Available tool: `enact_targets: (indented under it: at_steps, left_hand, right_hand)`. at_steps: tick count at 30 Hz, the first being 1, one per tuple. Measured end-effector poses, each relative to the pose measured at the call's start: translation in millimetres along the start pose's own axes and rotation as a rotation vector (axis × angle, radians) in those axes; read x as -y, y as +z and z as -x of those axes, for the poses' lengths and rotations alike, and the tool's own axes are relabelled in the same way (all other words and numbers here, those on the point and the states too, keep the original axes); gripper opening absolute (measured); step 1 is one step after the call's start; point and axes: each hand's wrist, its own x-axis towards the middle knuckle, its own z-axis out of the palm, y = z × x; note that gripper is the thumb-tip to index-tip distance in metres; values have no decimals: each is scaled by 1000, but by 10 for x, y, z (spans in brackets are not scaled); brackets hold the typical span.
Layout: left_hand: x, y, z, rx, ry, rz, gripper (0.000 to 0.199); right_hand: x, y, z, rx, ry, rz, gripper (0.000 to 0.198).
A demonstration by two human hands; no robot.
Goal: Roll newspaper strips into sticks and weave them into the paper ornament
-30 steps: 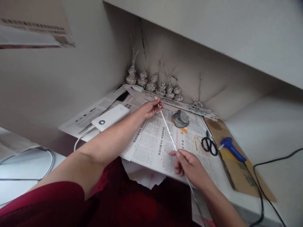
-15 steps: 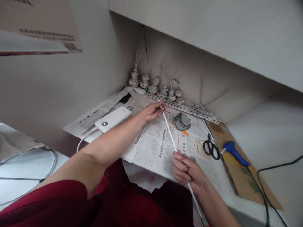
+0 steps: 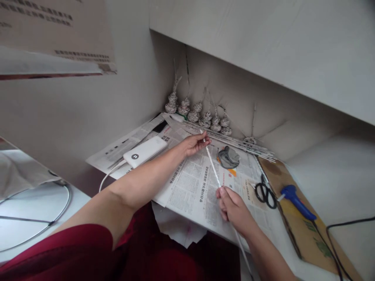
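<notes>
A thin white rolled paper stick (image 3: pixel 213 165) slants between my hands above the newspaper (image 3: pixel 190 191). My left hand (image 3: pixel 197 143) pinches it close to its far end, a short tip showing past the fingers. Lower down, my right hand (image 3: pixel 231 205) is wrapped round the same stick, and the rest of it runs on below the fist toward the bottom edge. Just beyond my left hand lies a bundle of similar paper sticks (image 3: pixel 249 144). A grey rolled thing (image 3: pixel 227 157), perhaps tape or cloth, rests on the newspaper right of the stick.
Several woven gourd shapes (image 3: pixel 193 113) stand along the back wall. On the right are black scissors (image 3: pixel 265 194) and a blue glue gun (image 3: pixel 298 203) on a cardboard piece (image 3: pixel 293 234), its cord trailing off. A white power bank (image 3: pixel 145 151) sits left. A low panel (image 3: pixel 263 47) overhangs the table.
My right hand has rolled over, its back now turned more upward on the stick. My left hand keeps its pinch near the far end. The whole view has shifted slightly.
</notes>
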Motion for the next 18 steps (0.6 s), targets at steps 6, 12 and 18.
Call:
enact_targets:
  at_steps: [6, 12, 18]
  left_hand:
    - [23, 9, 19, 28, -41, 0, 18]
    - [53, 4, 29, 39, -51, -65, 17]
    - [46, 16, 35, 64, -54, -51, 18]
  right_hand:
    - [7, 26, 55, 311, 207, -613, 31]
    - [55, -1, -81, -93, -37, 155, 30]
    - [113, -3, -217, -38, -18, -139, 30]
